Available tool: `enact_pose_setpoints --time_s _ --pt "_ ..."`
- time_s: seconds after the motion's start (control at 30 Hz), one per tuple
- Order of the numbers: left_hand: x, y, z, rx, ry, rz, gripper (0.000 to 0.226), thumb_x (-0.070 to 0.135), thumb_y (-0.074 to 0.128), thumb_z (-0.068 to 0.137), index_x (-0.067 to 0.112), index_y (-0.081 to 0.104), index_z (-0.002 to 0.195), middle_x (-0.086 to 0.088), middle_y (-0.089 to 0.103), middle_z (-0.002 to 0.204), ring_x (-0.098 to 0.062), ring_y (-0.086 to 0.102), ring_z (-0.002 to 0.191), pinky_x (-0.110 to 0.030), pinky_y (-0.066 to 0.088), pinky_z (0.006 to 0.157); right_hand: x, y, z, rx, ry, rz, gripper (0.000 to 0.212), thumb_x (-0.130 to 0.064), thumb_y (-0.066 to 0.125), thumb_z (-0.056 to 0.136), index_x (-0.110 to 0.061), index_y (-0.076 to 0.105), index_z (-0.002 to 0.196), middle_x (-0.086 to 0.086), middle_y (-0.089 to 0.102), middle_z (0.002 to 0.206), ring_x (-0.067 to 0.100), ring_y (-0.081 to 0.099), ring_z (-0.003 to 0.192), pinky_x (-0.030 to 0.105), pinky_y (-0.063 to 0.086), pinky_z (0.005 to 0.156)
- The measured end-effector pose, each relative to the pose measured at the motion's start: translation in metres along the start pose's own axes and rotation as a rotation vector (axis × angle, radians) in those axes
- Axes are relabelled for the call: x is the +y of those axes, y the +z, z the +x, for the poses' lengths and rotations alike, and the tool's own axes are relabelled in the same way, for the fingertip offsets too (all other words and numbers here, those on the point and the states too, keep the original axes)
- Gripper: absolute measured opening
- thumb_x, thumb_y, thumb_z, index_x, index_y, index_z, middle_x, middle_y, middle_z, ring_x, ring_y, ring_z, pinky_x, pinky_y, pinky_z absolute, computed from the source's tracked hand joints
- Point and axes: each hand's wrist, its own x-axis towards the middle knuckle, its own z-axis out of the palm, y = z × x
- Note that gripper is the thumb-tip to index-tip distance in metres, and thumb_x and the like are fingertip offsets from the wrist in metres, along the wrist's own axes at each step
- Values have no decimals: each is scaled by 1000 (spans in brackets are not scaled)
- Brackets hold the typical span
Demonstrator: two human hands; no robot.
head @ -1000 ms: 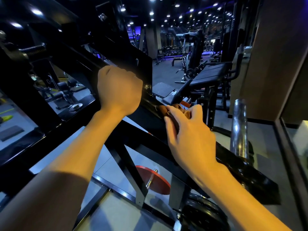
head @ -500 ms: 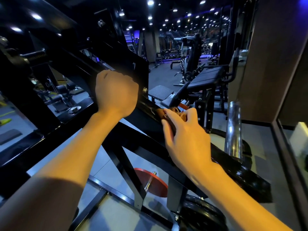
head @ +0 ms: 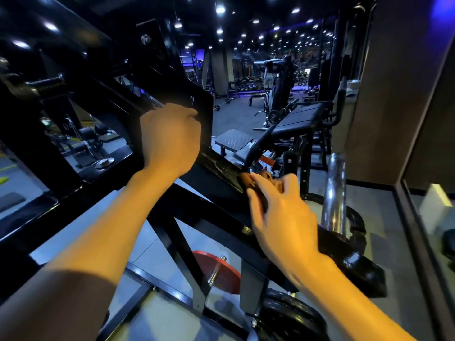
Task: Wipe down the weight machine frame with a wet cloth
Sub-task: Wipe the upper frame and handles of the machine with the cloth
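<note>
Where the black weight machine frame [head: 216,166] slopes from the upper left down to the lower right, both bare hands are on it. At the far left a threaded spring bolt [head: 48,84] projects from the dark upright, and a small chrome disc [head: 104,162] lies on the lower crossbeam behind the left forearm. The left hand [head: 170,141] sits high on the sloping beam, just below a flat black plate [head: 187,112] — its fingers are clenched over the far edge of the beam, knuckles toward the camera, gripping the frame itself. Below, between the two forearms, a red weight plate [head: 221,271] sits on a short peg near the floor. The right hand [head: 280,217] lies lower on the same beam, fingers curled round a brownish cloth [head: 261,183], which is pressed against the top face of the beam; only a crumpled part of the cloth shows beyond the fingertips, and this hand is slightly blurred. Just right of it a chrome plate-loading sleeve [head: 334,190] stands upright from the beam's lower end. Beyond, a black padded bench [head: 300,119] stands on the gym floor, well apart from both hands.
</note>
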Motion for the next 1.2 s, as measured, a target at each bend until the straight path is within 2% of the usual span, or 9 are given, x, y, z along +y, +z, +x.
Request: enact_pose_setpoints --time_s 0.1,0.2,0.33,0.4,0.53,0.7,0.93,1.07,1.2 --pt "17 5 -9 -17 114 21 42 31 40 100 12 78 98 -3 71 106 -26 62 106 -50 43 104 -1 -2 2 -26 -17 -16 42 -48 46 106 -34 55 144 -4 40 109 6 49 59 19 44 43" --pt "25 16 -22 -79 241 43 46 30 40 102 12 72 75 -1 69 85 -26 59 94 -40 40 100 26 -15 -25 -53 23 -8 45 -48 50 104 -36 53 147 -7 44 112 0 50 61 18 48 43" --pt "35 26 -35 -169 225 42 55 25 43 104 11 43 51 -4 40 49 -24 37 53 -26 27 64 52 -31 -53 -55 131 -19 46 -45 52 101 -31 58 145 -6 48 112 0 51 58 17 46 44" --pt "42 29 -36 -167 174 64 57 27 38 103 10 46 50 -5 43 46 -24 38 48 -29 22 59 46 -26 -46 -32 116 -34 45 -46 50 103 -30 59 143 -4 48 111 3 51 58 12 40 47" --pt "49 33 -34 -170 69 65 60 34 26 101 9 56 55 -6 52 52 -25 45 54 -39 37 66 11 -2 -10 1 55 -25 43 -48 48 106 -33 56 145 -3 45 113 9 53 65 19 45 49" --pt "47 34 -39 -181 63 32 59 34 24 101 10 59 60 -5 55 58 -24 46 59 -35 38 74 23 -13 -20 -18 -13 -21 43 -44 53 105 -35 54 148 -7 45 107 8 50 62 23 46 44" --pt "56 33 -40 -133 45 7 55 30 34 104 14 40 51 1 34 47 -18 31 48 -32 26 66 81 -51 -74 -51 128 -157 45 -42 56 97 -32 64 140 -13 41 99 1 39 57 6 18 46" --pt "55 30 -39 -154 47 -1 63 35 30 105 9 51 51 -6 48 48 -26 43 48 -34 36 68 62 -38 -60 -17 120 -112 41 -41 55 101 -29 64 139 -6 48 101 10 52 61 16 38 46" --pt "62 25 -39 -146 -15 -107 64 37 32 107 5 56 56 -11 54 53 -25 41 46 -30 31 52 35 -18 -28 -19 22 -29 44 -45 52 105 -31 56 147 -4 52 113 13 59 78 28 55 56"
